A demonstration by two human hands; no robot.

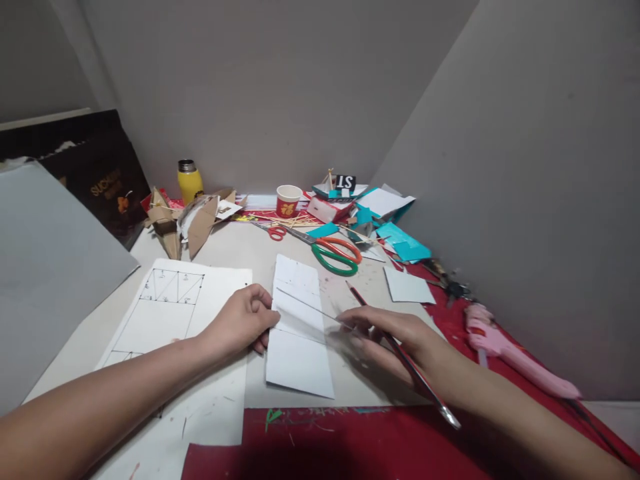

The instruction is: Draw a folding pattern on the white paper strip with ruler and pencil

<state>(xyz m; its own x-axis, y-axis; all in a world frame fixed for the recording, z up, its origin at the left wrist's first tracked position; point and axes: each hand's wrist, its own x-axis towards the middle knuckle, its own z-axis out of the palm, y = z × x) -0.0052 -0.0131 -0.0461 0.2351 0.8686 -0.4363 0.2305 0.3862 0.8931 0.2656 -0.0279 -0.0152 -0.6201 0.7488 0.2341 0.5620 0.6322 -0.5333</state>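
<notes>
Two bare hands work over a table [365, 383] covered in pale board, with a red surface [310, 447] showing at the near edge. The left hand [247, 319] has its fingers loosely curled, the tip of its thumb at the left edge of a narrow white card [300, 363]; whether it pinches the card or only steadies it, I cannot tell. The card lies between the two hands, its longer side running away from the person, with faint lines ruled across it. The right hand [400, 333] is half closed around a dark, red-striped pencil [417, 375], point facing away and eraser end toward the person. Its fingertips also meet a thin, see-through straightedge [305, 303], which slants over the card toward the left hand and is partly blurred. Under and beside the left forearm is a large paper sheet [160, 320] drawn with rectangles and triangles. Beyond the hands lie big scissors [313, 244] with orange and green handles, small red-handled scissors [275, 231], thin wooden sticks [295, 221] and a red and white paper cup [287, 201]. Farther off, ahead of the left hand, a yellow bottle [190, 183] stands behind cut brown cardboard [204, 227]. Beyond the right hand are a small white piece [409, 285] and teal scraps [403, 241]; to its right lies a pink glue gun [515, 350].
</notes>
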